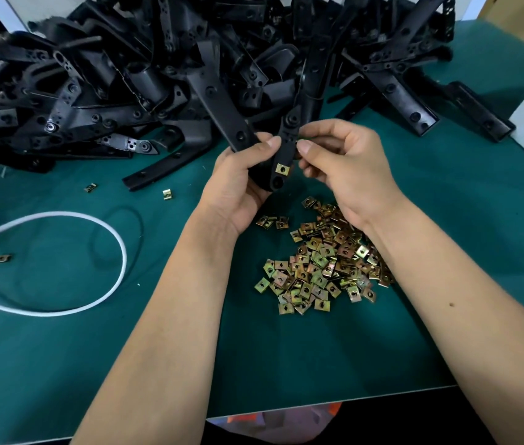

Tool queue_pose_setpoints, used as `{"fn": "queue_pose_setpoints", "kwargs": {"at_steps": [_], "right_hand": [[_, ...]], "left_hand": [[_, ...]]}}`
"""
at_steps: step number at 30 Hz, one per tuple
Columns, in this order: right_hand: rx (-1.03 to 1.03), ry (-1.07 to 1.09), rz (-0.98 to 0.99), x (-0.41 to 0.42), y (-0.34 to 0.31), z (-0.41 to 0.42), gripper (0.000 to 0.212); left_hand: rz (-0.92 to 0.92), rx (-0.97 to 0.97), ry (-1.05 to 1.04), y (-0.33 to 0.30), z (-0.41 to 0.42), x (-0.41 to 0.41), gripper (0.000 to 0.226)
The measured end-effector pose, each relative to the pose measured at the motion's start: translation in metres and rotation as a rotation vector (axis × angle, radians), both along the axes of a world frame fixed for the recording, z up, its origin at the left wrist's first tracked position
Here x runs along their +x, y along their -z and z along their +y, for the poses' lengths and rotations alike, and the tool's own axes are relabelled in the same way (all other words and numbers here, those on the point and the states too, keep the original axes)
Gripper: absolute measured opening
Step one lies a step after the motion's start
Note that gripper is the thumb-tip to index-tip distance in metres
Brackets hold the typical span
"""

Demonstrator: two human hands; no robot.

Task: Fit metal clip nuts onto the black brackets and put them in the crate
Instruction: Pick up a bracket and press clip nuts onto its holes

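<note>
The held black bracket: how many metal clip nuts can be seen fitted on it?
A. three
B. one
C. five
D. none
B: a single clip nut sits near the lower end of the bracket, which the left hand and right hand both grip.

Both forearms reach forward, left grip (241, 175) curled, right grip (341, 162) apparently pinching with thumb and forefinger.

At frame centre we see the left hand (244, 175) gripping a black bracket (287, 146) with one clip nut (281, 169) fitted, the right hand (342, 162) pinching its edge, above the loose clip-nut pile (321, 261) on the green mat (286, 354).
</note>
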State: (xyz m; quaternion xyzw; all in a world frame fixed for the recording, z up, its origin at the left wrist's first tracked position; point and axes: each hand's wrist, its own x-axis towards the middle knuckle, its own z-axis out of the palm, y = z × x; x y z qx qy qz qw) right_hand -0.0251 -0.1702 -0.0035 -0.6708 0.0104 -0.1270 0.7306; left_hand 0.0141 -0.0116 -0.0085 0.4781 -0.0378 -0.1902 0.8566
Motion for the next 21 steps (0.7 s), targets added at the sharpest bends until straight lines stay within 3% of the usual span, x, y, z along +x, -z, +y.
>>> {"fn": "queue_pose_setpoints", "kwargs": {"at_steps": [21], "right_hand": [[0.132,-0.003,0.014,0.0022,0.0009,-0.0039,0.023]], "left_hand": [[0.057,-0.021,-0.024,-0.0005,-0.0030,-0.0013,0.009]]}}
